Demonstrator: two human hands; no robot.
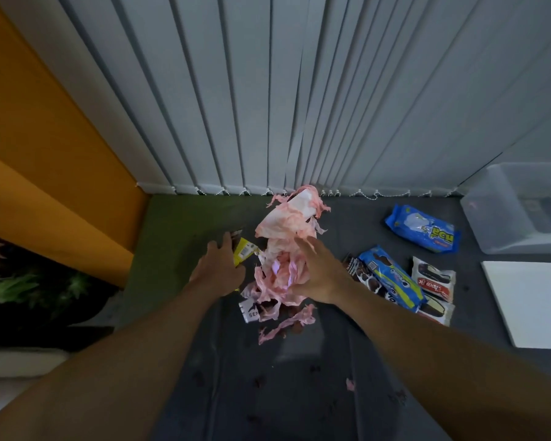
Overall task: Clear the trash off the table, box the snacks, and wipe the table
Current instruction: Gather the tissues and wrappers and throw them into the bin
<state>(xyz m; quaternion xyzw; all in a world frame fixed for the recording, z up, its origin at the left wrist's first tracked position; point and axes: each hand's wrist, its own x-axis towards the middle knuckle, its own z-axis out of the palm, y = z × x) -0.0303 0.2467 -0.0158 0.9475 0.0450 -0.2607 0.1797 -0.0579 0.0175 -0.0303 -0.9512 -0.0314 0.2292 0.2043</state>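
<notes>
A heap of torn pink and white paper [283,243] lies in the middle of the dark table [299,393]. My right hand [320,272] rests on its right side, fingers spread. My left hand [218,270] lies flat at its left side, fingertips on a yellow wrapper [245,249] and a dark wrapper [236,234]. A white wrapper scrap [248,311] and a loose pink strip [287,324] lie nearer to me. To the right are snack packs: a blue pack [422,232], a blue cookie pack [392,278] and white chocolate-pie packs [433,281].
A clear plastic box [503,214] stands at the far right by the blinds [268,106]. A white flat board [531,303] lies in front of it. Dark crumbs and a pink scrap [350,384] dot the near table. A yellow wall and plants are on the left.
</notes>
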